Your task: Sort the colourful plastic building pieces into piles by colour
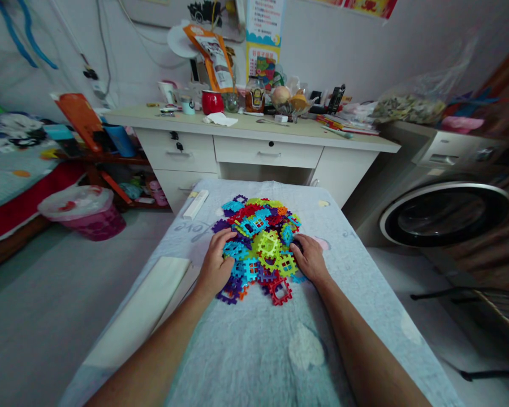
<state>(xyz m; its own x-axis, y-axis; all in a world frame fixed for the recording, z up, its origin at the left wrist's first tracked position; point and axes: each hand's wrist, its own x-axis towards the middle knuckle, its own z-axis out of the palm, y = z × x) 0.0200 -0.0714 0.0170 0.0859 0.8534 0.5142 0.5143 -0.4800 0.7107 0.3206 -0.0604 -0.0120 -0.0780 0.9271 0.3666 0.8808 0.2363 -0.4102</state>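
A heap of interlocking plastic building blocks (266, 244) in blue, yellow-green, red, purple and orange lies on a cloth-covered table (254, 350). The pieces are square frames with notched edges, jumbled over one another. My left hand (218, 261) rests against the left side of the heap, thumb and fingers apart. On the opposite side my right hand (310, 259) touches the heap with its fingers bent, and a dark purple piece shows near its fingertips. Neither hand lifts a piece. A red frame block (280, 291) lies at the near edge of the heap.
A long white board (139, 311) lies along the table's left side, with a small white bar (195, 204) farther back. Beyond stands a white desk (267, 151) crowded with jars and packets. A washing machine (441, 186) is at right, a pink bin (85, 212) at left.
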